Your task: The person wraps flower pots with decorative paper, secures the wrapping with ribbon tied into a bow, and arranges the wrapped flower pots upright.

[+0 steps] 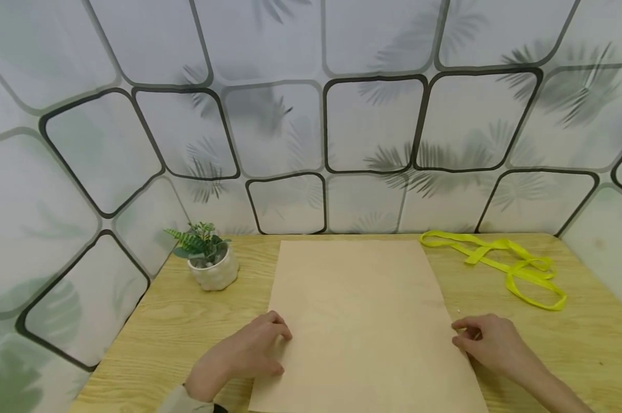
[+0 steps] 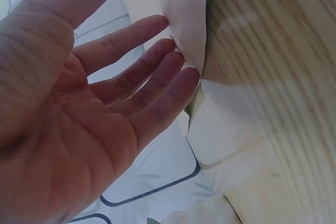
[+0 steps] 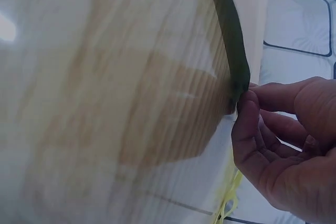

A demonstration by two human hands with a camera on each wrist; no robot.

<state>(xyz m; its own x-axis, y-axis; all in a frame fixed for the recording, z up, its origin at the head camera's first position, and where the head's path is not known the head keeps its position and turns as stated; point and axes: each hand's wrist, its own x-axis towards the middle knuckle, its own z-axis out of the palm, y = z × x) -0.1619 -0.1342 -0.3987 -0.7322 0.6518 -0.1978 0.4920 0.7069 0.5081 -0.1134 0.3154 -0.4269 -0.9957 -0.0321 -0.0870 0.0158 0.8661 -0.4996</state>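
The flat sheet fills the lower centre of the frame, its far edge just short of the tabletop's back edge and its near edge at the frame's bottom. Bare wood grain runs along its 2 long sides: on the left up to the potted plant at centre left, standing apart from the sheet, and on the right below the yellow strap, whose loop lies right by the sheet's upper right corner. The patterned wall rises behind. The sheet is plain pale tan, rectangular and smooth; the right wrist view shows dark green along its edge. The left hand, lower centre left, has its fingers spread, tips touching the left edge without gripping. The right hand, lower right, pinches the right edge between thumb and fingertips.
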